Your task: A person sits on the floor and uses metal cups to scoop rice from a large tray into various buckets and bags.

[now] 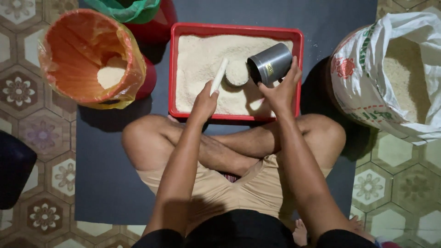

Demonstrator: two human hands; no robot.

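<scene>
A red rectangular tray (pixel 237 30) full of white rice lies in front of my crossed legs. My left hand (pixel 203 102) grips a short white stick (pixel 219 75) that points up over the rice. My right hand (pixel 281 89) holds a grey cylindrical tin (pixel 271 63) tipped on its side, mouth toward the left, above the tray's right part. A small round mound of rice (pixel 237 73) sits just by the tin's mouth and the stick's tip.
An orange plastic-lined bucket (pixel 87 55) with a little rice stands at the left. A green-lined red container (pixel 138 14) is behind it. A large white sack (pixel 395 69) of rice stands open at the right. A dark mat (pixel 105 174) covers the patterned tile floor.
</scene>
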